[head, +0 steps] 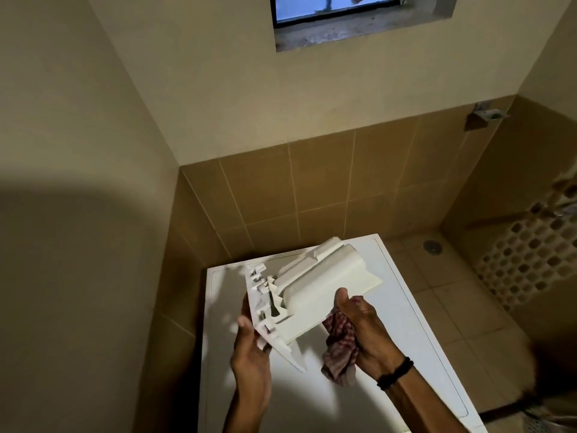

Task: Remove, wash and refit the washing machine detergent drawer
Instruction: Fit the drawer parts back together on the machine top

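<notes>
Two hands hold one white drawer [307, 289] in the air above the washer [312, 392], over its far half and clear of the top. The left hand [251, 354] is closed round the drawer's front panel at its near end, fingers curled behind the panel. The right hand [362, 323] is closed on one checked cloth [338, 348] (red and white, hanging below the palm) and presses it against the drawer's side, thumb up on the plastic. One black band [396, 372] circles the right wrist. One window [334, 7] sits high in the wall; one drain [432, 246] lies in the tiled floor beyond the washer's far right corner.
</notes>
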